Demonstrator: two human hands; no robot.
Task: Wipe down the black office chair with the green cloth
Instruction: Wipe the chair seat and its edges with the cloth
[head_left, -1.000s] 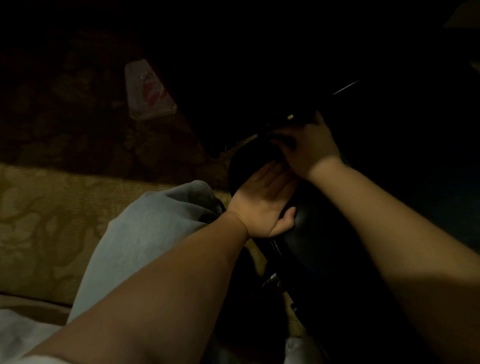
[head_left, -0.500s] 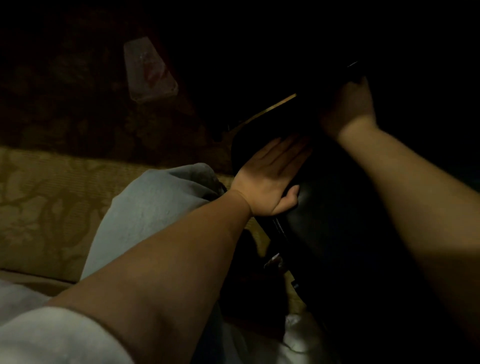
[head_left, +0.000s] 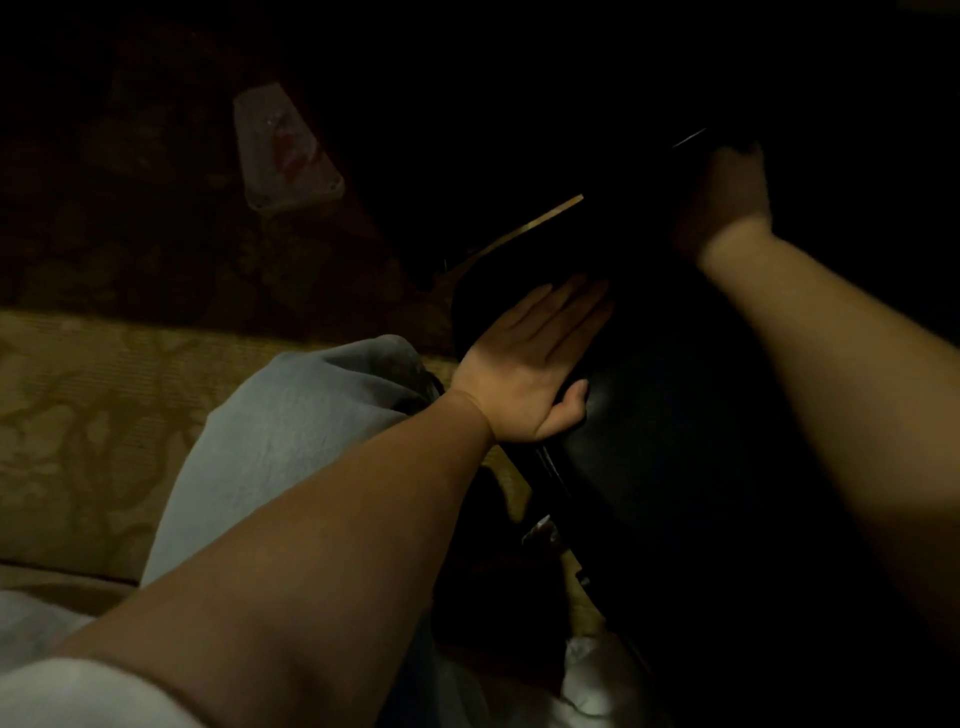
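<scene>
The room is looking very dark. The left hand is lying flat on the near edge of the chair, fingers straight. The right hand is sitting at the chair's far side, blurry and dim, so I cannot tell if it is gripping anything. The cloth is too dark to find. The chair is fading into black on the right. A grey leg is showing just beside it

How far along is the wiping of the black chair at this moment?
Done: cannot tell; the black chair is too dark to show wiped areas. In hand: the left hand presses flat on its edge, and the right hand reaches the far side in shadow; the green cloth cannot be made out. Left: probably most surfaces.
</scene>
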